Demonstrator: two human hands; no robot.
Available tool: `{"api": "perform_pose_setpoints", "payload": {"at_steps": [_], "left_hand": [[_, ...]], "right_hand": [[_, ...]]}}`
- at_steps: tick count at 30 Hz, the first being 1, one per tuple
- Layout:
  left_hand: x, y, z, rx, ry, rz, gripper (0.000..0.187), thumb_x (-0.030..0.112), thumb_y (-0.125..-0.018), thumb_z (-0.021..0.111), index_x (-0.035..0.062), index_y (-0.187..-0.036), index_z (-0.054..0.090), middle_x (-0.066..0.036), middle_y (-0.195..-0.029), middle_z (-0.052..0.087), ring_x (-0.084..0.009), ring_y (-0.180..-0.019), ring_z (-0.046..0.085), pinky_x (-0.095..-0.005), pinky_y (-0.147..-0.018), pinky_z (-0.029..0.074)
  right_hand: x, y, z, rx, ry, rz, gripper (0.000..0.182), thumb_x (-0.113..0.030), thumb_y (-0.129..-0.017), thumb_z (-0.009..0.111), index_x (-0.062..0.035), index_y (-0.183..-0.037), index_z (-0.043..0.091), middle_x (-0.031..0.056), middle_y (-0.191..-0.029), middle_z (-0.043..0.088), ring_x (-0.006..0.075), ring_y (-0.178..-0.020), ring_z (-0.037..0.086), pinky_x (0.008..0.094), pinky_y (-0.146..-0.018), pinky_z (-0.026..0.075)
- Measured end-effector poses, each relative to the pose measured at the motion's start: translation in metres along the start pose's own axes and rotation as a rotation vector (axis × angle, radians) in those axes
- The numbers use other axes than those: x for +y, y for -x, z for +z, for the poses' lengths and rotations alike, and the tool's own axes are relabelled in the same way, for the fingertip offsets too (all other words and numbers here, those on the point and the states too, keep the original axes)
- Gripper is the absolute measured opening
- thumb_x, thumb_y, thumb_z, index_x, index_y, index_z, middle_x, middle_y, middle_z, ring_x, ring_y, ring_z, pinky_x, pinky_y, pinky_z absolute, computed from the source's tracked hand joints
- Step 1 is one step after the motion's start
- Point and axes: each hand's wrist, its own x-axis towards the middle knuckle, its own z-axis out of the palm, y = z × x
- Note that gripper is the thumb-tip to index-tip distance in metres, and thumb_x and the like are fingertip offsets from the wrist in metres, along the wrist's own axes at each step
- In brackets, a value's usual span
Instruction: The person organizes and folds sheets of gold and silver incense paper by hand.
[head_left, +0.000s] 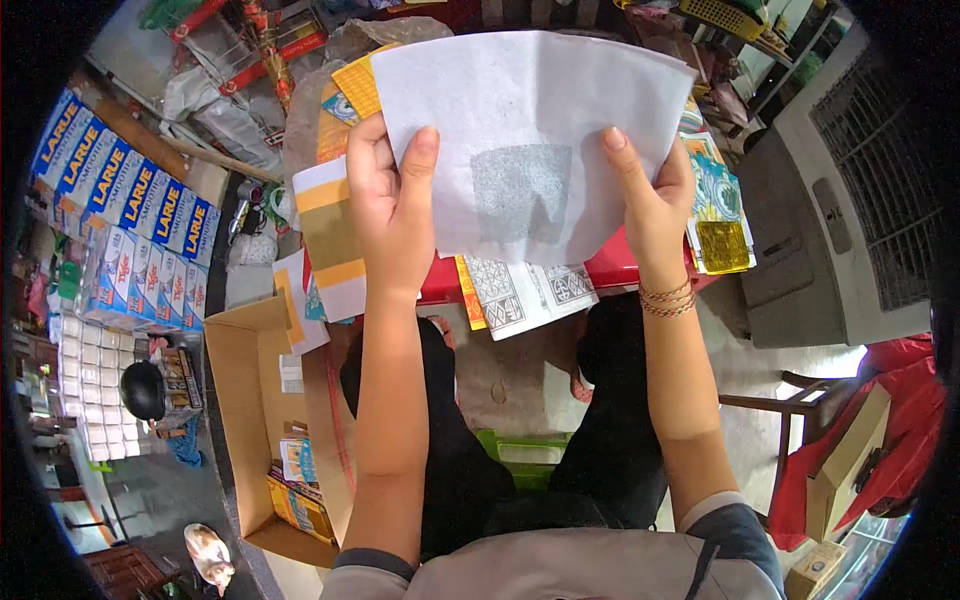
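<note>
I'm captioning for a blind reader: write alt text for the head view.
A person's left hand and right hand hold up a white sheet with a grey patch. Patterned paper shows below it; an open box stands at left.

left hand (395,205), right hand (655,205): partly behind white sheet (520,95) | yellow basket (724,16): cut off at top

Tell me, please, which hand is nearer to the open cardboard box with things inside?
Left. The left hand holds the white sheet by the side toward the cardboard box; the right hand holds the opposite side, farther from it.
</note>
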Motion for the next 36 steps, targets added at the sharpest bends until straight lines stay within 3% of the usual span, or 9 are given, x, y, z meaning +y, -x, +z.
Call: {"api": "perform_pose_setpoints", "payload": {"at_steps": [4,10,14,17,19,21,28,36], "left_hand": [[0.003,0.003,0.004,0.015,0.019,0.067,0.028,0.015,-0.094,0.057,-0.0015,-0.112,0.044,-0.011,-0.103,0.062,-0.0096,-0.093,0.055,-0.0228,-0.083,0.042],[0.026,0.003,0.006,0.067,0.023,-0.068,0.032,0.015,-0.092,0.06,-0.0025,-0.114,0.044,-0.014,-0.103,0.065,-0.0114,-0.092,0.058,-0.0222,-0.083,0.043],[0.029,0.002,-0.003,0.083,-0.065,-0.122,0.037,0.015,-0.091,0.061,-0.0052,-0.119,0.045,-0.015,-0.105,0.066,-0.012,-0.093,0.059,-0.0228,-0.084,0.043],[0.007,0.003,-0.016,0.054,0.038,-0.287,0.038,0.016,-0.09,0.062,-0.006,-0.119,0.049,-0.014,-0.109,0.064,-0.0116,-0.096,0.058,-0.0225,-0.085,0.043],[-0.012,0.005,-0.028,-0.033,0.119,-0.488,0.037,0.016,-0.09,0.062,-0.0053,-0.118,0.052,-0.013,-0.111,0.063,-0.0116,-0.098,0.057,-0.0221,-0.085,0.042],[-0.024,0.006,-0.036,-0.046,0.145,-0.538,0.036,0.017,-0.09,0.062,-0.0045,-0.117,0.053,-0.011,-0.109,0.063,-0.0115,-0.097,0.057,-0.0221,-0.085,0.043],[-0.028,0.01,-0.044,-0.145,0.167,-0.774,0.033,0.015,-0.089,0.062,-0.0015,-0.116,0.053,-0.007,-0.1,0.064,-0.0102,-0.087,0.061,-0.0232,-0.071,0.049],[-0.029,0.009,-0.057,-0.266,0.02,-0.755,0.034,0.013,-0.09,0.059,-0.0002,-0.12,0.05,-0.006,-0.1,0.065,-0.0084,-0.084,0.062,-0.0217,-0.069,0.051]], "right_hand": [[0.0,0.003,0.001,-0.004,0.016,-0.025,0.032,-0.016,-0.087,0.067,0.0014,-0.112,0.057,0.0047,-0.099,0.063,0.0092,-0.089,0.057,0.0238,-0.078,0.046],[-0.007,-0.004,-0.007,0.02,-0.12,0.023,0.026,-0.015,-0.088,0.064,0.0025,-0.107,0.06,0.0032,-0.094,0.064,0.0067,-0.083,0.057,0.0207,-0.075,0.045],[-0.017,-0.005,-0.012,-0.071,-0.103,0.165,0.023,-0.015,-0.09,0.06,0.0027,-0.105,0.061,0.0033,-0.093,0.064,0.0059,-0.081,0.057,0.0189,-0.072,0.044],[0.003,-0.008,-0.016,-0.188,-0.224,0.457,0.024,-0.017,-0.089,0.061,0.0003,-0.106,0.062,0.0042,-0.094,0.065,0.0063,-0.08,0.059,0.0194,-0.07,0.046],[0.026,-0.011,-0.025,-0.228,-0.201,0.547,0.024,-0.017,-0.089,0.061,0.0,-0.106,0.062,0.0033,-0.094,0.065,0.0065,-0.08,0.06,0.0191,-0.071,0.046],[0.026,-0.012,-0.026,-0.298,-0.214,0.668,0.024,-0.018,-0.089,0.061,-0.0019,-0.106,0.062,-0.0002,-0.09,0.064,0.0054,-0.077,0.059,0.0187,-0.07,0.047],[0.059,-0.016,-0.045,-0.387,-0.137,0.668,0.022,-0.02,-0.089,0.061,-0.004,-0.103,0.063,-0.0026,-0.085,0.063,0.0035,-0.073,0.058,0.02,-0.066,0.049],[0.052,-0.015,-0.042,-0.371,-0.17,0.688,0.025,-0.018,-0.088,0.061,-0.0058,-0.109,0.062,-0.002,-0.088,0.064,0.0053,-0.076,0.061,0.0216,-0.068,0.05]]}}
